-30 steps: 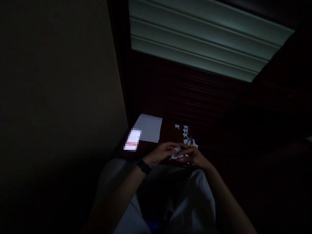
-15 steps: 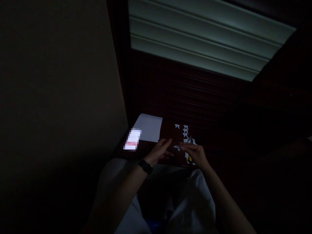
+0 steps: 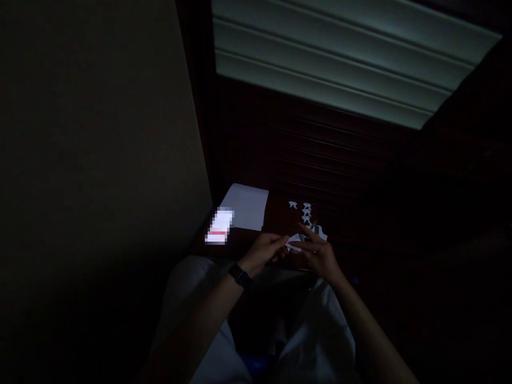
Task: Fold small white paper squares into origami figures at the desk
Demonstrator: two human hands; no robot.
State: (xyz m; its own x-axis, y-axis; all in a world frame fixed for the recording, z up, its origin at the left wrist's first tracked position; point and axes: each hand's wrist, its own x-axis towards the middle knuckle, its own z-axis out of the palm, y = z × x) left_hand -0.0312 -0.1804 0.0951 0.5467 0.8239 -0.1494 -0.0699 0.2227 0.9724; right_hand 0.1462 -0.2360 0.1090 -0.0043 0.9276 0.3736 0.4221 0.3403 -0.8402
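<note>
A small white paper piece [image 3: 295,242] is between my two hands above the dark tabletop. My left hand [image 3: 264,250], with a black watch at the wrist, pinches its left side between thumb and fingers. On the right, my right hand [image 3: 320,255] grips the paper with its lower fingers, while its index finger points up and away. Just behind my right hand lie more white paper pieces [image 3: 320,232], partly covered by it. Several small cut or folded white shapes [image 3: 306,212] form a short column beyond, with one more [image 3: 293,205] to their left.
A large white sheet [image 3: 248,205] lies at the back left of the small dark table [image 3: 276,213]. A lit, blurred phone [image 3: 220,226] overlaps its lower left corner. A wall rises at the left, and a slatted panel stands behind the table.
My left hand has closed on the paper and moved slightly right. The paper in my right hand now shows broader between both hands. The view has shifted a little.
</note>
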